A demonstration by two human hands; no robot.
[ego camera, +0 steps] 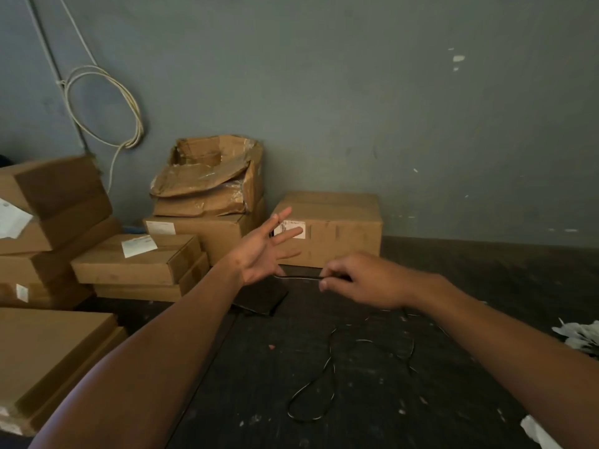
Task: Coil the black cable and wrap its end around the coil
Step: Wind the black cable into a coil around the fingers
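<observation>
Dark counter [372, 416] carries the slack black cable [327, 377] below the right hand [359, 281], which pinches its end toward the splayed left hand [259, 251]: coiling barely begun, first loop needed next.

Black cable [327, 377] — uncoiled, loosely strewn

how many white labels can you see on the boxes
4. One on the box behind the left hand, one on the flat box left of it, one on the box behind that, one on the far-left stack. Others may be hidden.
</observation>
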